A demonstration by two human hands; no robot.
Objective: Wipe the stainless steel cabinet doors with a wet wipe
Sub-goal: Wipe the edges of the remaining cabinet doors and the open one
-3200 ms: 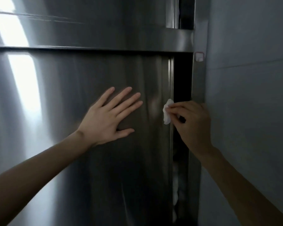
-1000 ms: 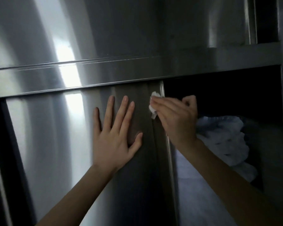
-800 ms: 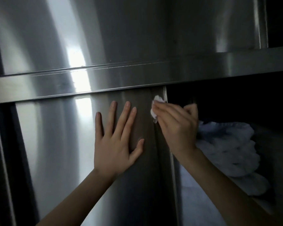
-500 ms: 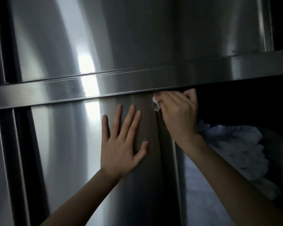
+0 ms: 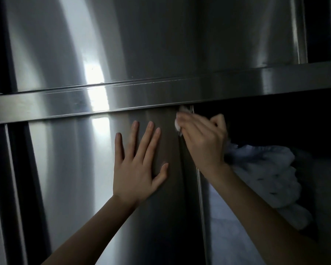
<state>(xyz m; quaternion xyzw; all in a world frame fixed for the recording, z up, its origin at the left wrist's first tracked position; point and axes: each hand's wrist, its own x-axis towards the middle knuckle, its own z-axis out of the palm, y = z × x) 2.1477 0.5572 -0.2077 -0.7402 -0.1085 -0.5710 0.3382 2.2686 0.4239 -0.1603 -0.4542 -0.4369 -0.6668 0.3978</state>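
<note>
Brushed steel fills the view ahead of us, dim, with one bright streak of reflected light (image 5: 97, 81) running down its left half. We see the fingers (image 5: 192, 126) of the right hand (image 5: 204, 144) curled round a small crumpled white wet wipe (image 5: 177, 126). They grip it and press it against the top right corner of the lower stainless steel cabinet door (image 5: 75, 178), just under the horizontal steel rail (image 5: 237, 88). That hand is blurred, so we cannot tell how each finger lies. A white bit of the wipe shows at the fingertips and another just above them, by the door's edge.

Just beside it, to the left, the left hand (image 5: 136, 173) lies flat on the same door. Its fingers (image 5: 149, 138) are straight, slightly spread and pointing up, with the thumb out to the right, and they hold nothing.

Right of the door's vertical edge strip (image 5: 200, 197), the dark cabinet compartment (image 5: 275, 115) stands open. A bundle of rumpled white cloth (image 5: 266, 175) lies inside it, partly behind the right wrist. Above the rail we see the upper steel door (image 5: 180, 35). Along the left side of the lower door runs a dark vertical gap (image 5: 19, 188).
</note>
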